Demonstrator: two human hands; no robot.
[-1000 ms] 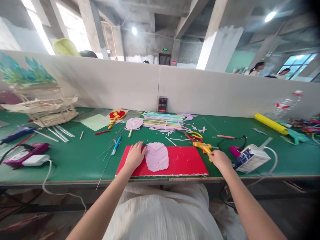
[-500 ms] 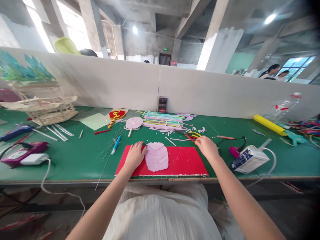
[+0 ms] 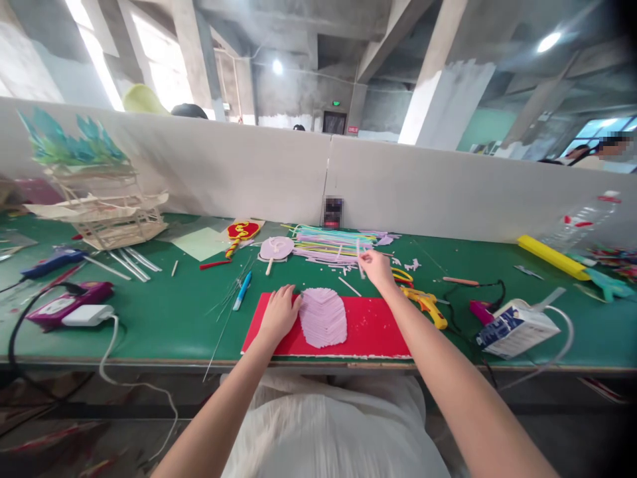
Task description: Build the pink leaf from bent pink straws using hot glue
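My left hand [image 3: 281,311] lies flat on a red board [image 3: 378,325], fingers stretched out, the fingertips at the left edge of a lilac leaf-shaped piece [image 3: 323,318] made of many slanted strips. Above the board's far edge, my right hand [image 3: 377,268] pinches a short pale strip [image 3: 359,255] upright between thumb and fingers. Just behind it lies a pile of lilac, yellow and turquoise strips [image 3: 328,242] with small cut bits around. To the right of my right wrist are the red-and-yellow handles of a hand tool [image 3: 402,275] and a yellow glue gun [image 3: 428,307].
On the left stand a wooden model [image 3: 109,206] and a purple power box [image 3: 70,305] with a white plug. A blue pen-like cutter [image 3: 243,291] and a lilac fan shape [image 3: 277,248] lie nearer. At right are a carton [image 3: 517,328], a yellow roll [image 3: 552,257] and a clear bottle [image 3: 582,222].
My right hand has left the red-and-yellow-handled tool, moved left to the pile's edge and taken a pale strip. My left hand stays on the board. The view has shifted slightly.
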